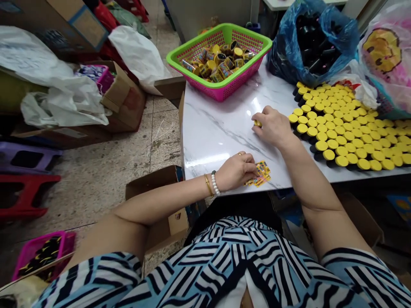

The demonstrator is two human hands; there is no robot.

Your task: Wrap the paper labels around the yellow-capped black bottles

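My left hand (236, 170) rests at the near edge of the white marble table (218, 128), its fingers pinched on a small stack of yellow printed stickers (261, 175). My right hand (272, 126) lies further in on the table, curled around a small yellow-capped container (257, 123) that is mostly hidden under the fingers. Right of that hand stands a dense block of several black containers with yellow caps (349, 128), upright in rows.
A green and pink basket (253, 40) with several labelled containers sits at the table's far edge. A blue bag of black containers (316, 42) and a printed plastic bag (388, 55) stand at the back right. Cardboard boxes (157, 192), bags and stools crowd the floor at left.
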